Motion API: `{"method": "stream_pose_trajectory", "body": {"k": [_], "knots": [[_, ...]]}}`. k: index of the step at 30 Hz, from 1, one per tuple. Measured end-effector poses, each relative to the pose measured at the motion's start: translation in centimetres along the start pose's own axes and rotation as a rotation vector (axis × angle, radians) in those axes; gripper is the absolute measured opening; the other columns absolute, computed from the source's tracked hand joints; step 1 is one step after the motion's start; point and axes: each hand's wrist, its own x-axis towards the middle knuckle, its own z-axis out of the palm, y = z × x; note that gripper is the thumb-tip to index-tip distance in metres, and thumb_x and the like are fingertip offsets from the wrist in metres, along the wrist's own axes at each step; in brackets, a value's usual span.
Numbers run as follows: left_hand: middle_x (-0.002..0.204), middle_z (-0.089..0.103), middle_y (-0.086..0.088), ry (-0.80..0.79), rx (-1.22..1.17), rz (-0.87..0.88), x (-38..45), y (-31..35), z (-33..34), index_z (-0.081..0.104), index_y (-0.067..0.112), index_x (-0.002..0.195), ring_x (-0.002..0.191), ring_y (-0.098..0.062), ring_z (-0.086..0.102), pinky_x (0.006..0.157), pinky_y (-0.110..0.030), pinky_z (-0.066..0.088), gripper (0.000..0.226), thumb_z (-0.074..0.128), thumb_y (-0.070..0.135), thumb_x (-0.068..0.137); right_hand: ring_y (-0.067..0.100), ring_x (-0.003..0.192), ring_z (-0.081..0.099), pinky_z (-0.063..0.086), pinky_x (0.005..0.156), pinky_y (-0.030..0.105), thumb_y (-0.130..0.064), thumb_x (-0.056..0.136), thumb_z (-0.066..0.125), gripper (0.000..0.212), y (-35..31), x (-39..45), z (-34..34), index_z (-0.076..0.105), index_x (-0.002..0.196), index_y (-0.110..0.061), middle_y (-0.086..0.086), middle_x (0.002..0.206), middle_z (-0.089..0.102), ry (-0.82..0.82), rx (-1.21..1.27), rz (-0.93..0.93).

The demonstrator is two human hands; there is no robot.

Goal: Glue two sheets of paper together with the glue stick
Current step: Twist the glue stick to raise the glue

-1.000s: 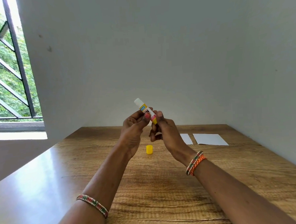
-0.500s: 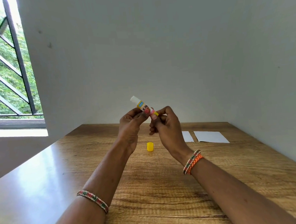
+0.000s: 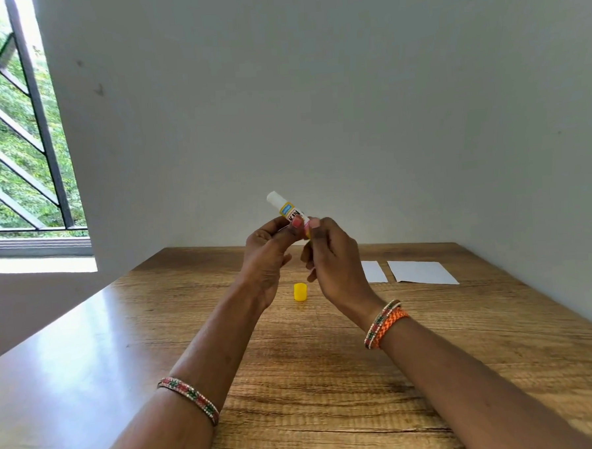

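I hold an uncapped glue stick (image 3: 286, 208) in the air over the table, its white tip pointing up and to the left. My left hand (image 3: 268, 256) pinches the labelled middle of the tube. My right hand (image 3: 330, 260) grips its yellow lower end, which the fingers mostly hide. The yellow cap (image 3: 300, 291) stands on the wooden table (image 3: 296, 378) below my hands. Two white sheets of paper lie flat at the far right: a narrow one (image 3: 373, 271), partly hidden by my right hand, and a wider one (image 3: 421, 272).
The table meets a grey wall (image 3: 350, 101) at the back and on the right. A barred window (image 3: 15, 136) is at the far left. I wear bracelets on both wrists.
Both hands stayed together on the glue stick, and the tube tilted more steeply upward than half a second ago. My right fingers shifted on its lower end. Cap and papers did not move.
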Motion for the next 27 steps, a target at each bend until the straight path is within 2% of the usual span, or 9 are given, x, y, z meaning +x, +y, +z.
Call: {"method": "stream_pose_trajectory", "body": {"k": [1, 3, 8, 12, 14, 17, 19, 23, 27], "knots": [[0.085, 0.071, 0.008, 0.026, -0.001, -0.001, 0.1, 0.0, -0.1, 0.069, 0.022, 0.089, 0.094, -0.007, 0.062, 0.084, -0.036, 0.036, 0.012, 0.064, 0.030, 0.083, 0.033, 0.057, 0.054, 0.053, 0.050, 0.045, -0.037, 0.098, 0.039, 0.032, 0.2, -0.1, 0.1, 0.051, 0.094, -0.008, 0.017, 0.069, 0.057, -0.008, -0.045, -0.052], [0.085, 0.071, 0.010, 0.061, -0.015, 0.002, 0.2, 0.1, -0.3, 0.069, 0.022, 0.087, 0.093, -0.007, 0.062, 0.081, -0.034, 0.037, 0.011, 0.064, 0.030, 0.083, 0.031, 0.067, 0.058, 0.053, 0.057, 0.049, -0.034, 0.097, 0.044, 0.021, 0.5, -0.3, 0.4, 0.045, 0.098, -0.013, 0.010, 0.077, 0.057, -0.035, -0.124, -0.129], [0.084, 0.071, 0.008, 0.084, 0.008, 0.013, 0.3, 0.2, -0.3, 0.069, 0.021, 0.085, 0.093, -0.007, 0.062, 0.080, -0.033, 0.038, 0.014, 0.067, 0.033, 0.079, 0.015, 0.075, 0.052, 0.050, 0.062, 0.038, -0.031, 0.096, 0.047, 0.018, 0.9, -0.1, 0.5, 0.049, 0.096, -0.013, 0.002, 0.089, 0.055, 0.051, -0.285, -0.187], [0.090, 0.070, 0.006, 0.065, -0.011, 0.008, 0.4, 0.0, -0.2, 0.069, 0.022, 0.087, 0.096, -0.008, 0.061, 0.081, -0.034, 0.038, 0.011, 0.067, 0.029, 0.079, 0.011, 0.059, 0.047, 0.038, 0.051, 0.031, -0.036, 0.096, 0.042, 0.026, 0.8, -0.1, -0.1, 0.052, 0.091, -0.013, -0.003, 0.071, 0.055, 0.046, -0.379, -0.160], [0.093, 0.071, 0.006, 0.020, -0.021, 0.014, 0.6, -0.1, -0.4, 0.069, 0.021, 0.093, 0.099, -0.009, 0.062, 0.085, -0.033, 0.040, 0.013, 0.065, 0.025, 0.081, 0.015, 0.051, 0.046, 0.037, 0.049, 0.032, -0.039, 0.098, 0.036, 0.034, 0.3, -0.1, -0.1, 0.051, 0.081, -0.013, 0.001, 0.063, 0.054, -0.017, -0.194, -0.026], [0.091, 0.074, 0.007, -0.059, -0.044, 0.025, 0.7, -0.2, -0.6, 0.068, 0.019, 0.099, 0.095, -0.008, 0.065, 0.087, -0.034, 0.043, 0.016, 0.060, 0.019, 0.086, 0.016, 0.039, 0.042, 0.037, 0.044, 0.025, -0.042, 0.100, 0.028, 0.044, -0.7, 0.2, -0.4, 0.046, 0.071, -0.013, 0.004, 0.053, 0.048, -0.279, 0.461, 0.421], [0.091, 0.074, 0.006, -0.082, -0.064, 0.028, 0.6, -0.3, -0.5, 0.067, 0.016, 0.102, 0.088, -0.007, 0.066, 0.082, -0.032, 0.047, 0.017, 0.056, 0.016, 0.089, 0.014, 0.037, 0.040, 0.037, 0.042, 0.022, -0.042, 0.100, 0.025, 0.044, -1.0, 0.2, -0.9, 0.044, 0.072, -0.014, 0.002, 0.051, 0.046, -0.368, 0.595, 0.520], [0.083, 0.072, 0.006, -0.027, -0.030, 0.018, 0.6, -0.5, -0.3, 0.067, 0.014, 0.101, 0.072, -0.005, 0.063, 0.070, -0.028, 0.048, 0.016, 0.058, 0.017, 0.089, 0.015, 0.043, 0.046, 0.042, 0.044, 0.025, -0.043, 0.100, 0.028, 0.042, -0.4, 0.4, -0.5, 0.049, 0.083, -0.011, 0.005, 0.061, 0.050, -0.281, 0.409, 0.453], [0.080, 0.069, 0.007, 0.092, 0.072, -0.004, 0.5, -0.6, -0.4, 0.068, 0.016, 0.098, 0.077, -0.004, 0.060, 0.072, -0.030, 0.040, 0.021, 0.068, 0.026, 0.081, 0.012, 0.055, 0.051, 0.047, 0.046, 0.027, -0.039, 0.099, 0.036, 0.031, 0.3, 0.2, -0.1, 0.048, 0.095, -0.011, 0.003, 0.074, 0.055, -0.143, 0.130, 0.241]]}}
